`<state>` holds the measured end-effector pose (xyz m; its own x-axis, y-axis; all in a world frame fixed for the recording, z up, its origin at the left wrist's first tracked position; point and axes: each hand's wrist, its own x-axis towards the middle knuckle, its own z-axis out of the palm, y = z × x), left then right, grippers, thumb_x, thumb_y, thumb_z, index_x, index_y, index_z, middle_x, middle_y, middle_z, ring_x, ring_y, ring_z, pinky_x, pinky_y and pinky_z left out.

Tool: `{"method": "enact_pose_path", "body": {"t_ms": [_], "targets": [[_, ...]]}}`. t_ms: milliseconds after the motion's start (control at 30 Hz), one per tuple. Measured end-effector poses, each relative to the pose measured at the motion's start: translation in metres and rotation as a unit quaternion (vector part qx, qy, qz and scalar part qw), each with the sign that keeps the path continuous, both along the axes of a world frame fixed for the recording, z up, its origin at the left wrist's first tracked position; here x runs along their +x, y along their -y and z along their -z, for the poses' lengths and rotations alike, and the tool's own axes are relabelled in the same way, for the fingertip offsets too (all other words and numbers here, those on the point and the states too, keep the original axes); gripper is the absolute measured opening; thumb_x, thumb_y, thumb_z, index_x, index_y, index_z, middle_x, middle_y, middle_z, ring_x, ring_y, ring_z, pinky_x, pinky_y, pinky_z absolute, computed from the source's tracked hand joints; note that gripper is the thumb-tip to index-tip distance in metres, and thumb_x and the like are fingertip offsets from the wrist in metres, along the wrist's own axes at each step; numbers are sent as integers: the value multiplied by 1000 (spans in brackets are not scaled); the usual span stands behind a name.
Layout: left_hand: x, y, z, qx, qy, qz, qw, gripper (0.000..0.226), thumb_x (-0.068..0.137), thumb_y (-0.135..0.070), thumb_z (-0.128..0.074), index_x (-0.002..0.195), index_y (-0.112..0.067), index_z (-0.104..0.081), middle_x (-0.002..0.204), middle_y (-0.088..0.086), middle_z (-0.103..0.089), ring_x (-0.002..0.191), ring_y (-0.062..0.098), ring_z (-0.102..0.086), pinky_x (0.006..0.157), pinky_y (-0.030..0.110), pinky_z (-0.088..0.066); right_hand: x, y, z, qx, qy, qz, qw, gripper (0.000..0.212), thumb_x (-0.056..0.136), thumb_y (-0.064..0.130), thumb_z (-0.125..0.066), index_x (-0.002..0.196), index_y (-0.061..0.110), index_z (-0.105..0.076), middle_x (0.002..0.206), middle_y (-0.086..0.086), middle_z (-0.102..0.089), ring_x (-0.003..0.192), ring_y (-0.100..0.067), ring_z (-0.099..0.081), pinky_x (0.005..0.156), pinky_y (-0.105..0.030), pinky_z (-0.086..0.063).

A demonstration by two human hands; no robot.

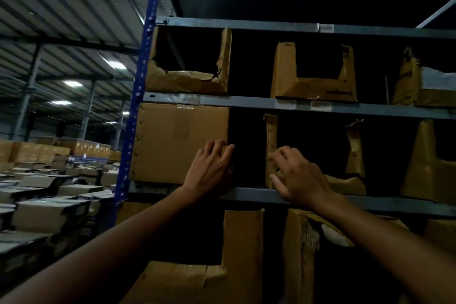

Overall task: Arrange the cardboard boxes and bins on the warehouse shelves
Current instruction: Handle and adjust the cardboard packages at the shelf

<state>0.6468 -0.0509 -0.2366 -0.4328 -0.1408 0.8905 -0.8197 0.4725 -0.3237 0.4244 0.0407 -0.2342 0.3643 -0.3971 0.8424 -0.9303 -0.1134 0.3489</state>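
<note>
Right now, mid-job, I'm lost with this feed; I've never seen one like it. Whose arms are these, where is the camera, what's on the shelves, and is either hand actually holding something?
There is no machine here. The two bare arms belong to a person, and the single picture comes from a camera worn on their head, facing a metal rack with a blue upright. The left hand rests with spread fingers on the right edge of a closed cardboard box on the middle shelf. The right hand has curled fingers at the left wall of a torn open-front bin beside that box; it is too dark to tell whether it grips the wall. More cut-front bins stand on the shelf above. Stacks of boxes fill the floor at left.
</note>
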Motion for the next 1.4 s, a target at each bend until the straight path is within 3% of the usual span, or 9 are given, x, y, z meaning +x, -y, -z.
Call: {"method": "enact_pose_path", "body": {"t_ms": [333,467,633,833,933,1033,1100,1267,1400], "targets": [[102,16,4,-2,20,-47,999,54,85,-37,-56,132,-15,-41,131,13,-45,114,31,-46,83,41,-49,80,34,4,33,16,11,999,38,89,38,-56,124,23,-51,120,2,-49,106,-15,-49,59,-22,-38],[134,49,-4,59,-57,-34,996,60,90,-39,-52,141,-15,-33,143,11,-35,128,29,-36,98,42,-43,110,63,-3,63,46,44,996,49,92,41,-51,136,24,-43,137,2,-42,121,-16,-42,77,-28,-49],[159,90,-4,139,-237,8,961,58,90,-37,-51,138,-11,-33,138,14,-36,126,30,-35,96,43,-43,134,108,-7,150,189,107,965,76,93,44,-53,153,20,-13,159,-4,-16,142,-26,-23,109,-43,-36],[177,130,6,249,-372,79,891,51,89,-31,-53,130,-7,-35,131,18,-38,119,35,-38,93,48,-40,144,150,4,185,447,115,868,94,93,44,-57,154,14,8,158,-13,-21,139,-35,-32,109,-44,-36],[178,141,9,258,-388,115,877,53,89,-29,-53,132,-6,-32,131,19,-37,119,36,-38,92,48,-39,151,159,8,194,508,84,835,89,93,41,-58,154,13,2,152,-13,-34,131,-34,-43,103,-40,-42],[174,144,8,291,-411,141,853,56,92,-29,-52,137,-5,-30,136,18,-37,124,35,-36,97,47,-37,156,164,10,198,531,44,823,70,90,36,-63,144,11,-28,140,-13,-47,121,-33,-51,97,-39,-46],[168,145,9,307,-428,155,836,62,92,-31,-53,141,-6,-26,140,18,-35,129,34,-34,101,47,-35,161,165,10,189,557,27,808,63,85,35,-67,135,12,-36,131,-11,-52,113,-32,-55,92,-45,-51],[163,141,13,282,-461,150,828,58,89,-33,-54,137,-10,-31,137,15,-37,126,32,-37,100,50,-36,171,156,8,182,630,-1,755,69,88,34,-66,142,11,-30,138,-9,-44,118,-31,-50,90,-43,-51],[170,136,17,204,-450,213,843,38,94,-34,-50,124,-12,-44,120,11,-44,107,25,-43,83,37,-40,174,143,9,108,656,11,747,77,89,43,-64,145,10,-24,144,-12,-41,124,-37,-45,100,-50,-44]]}}
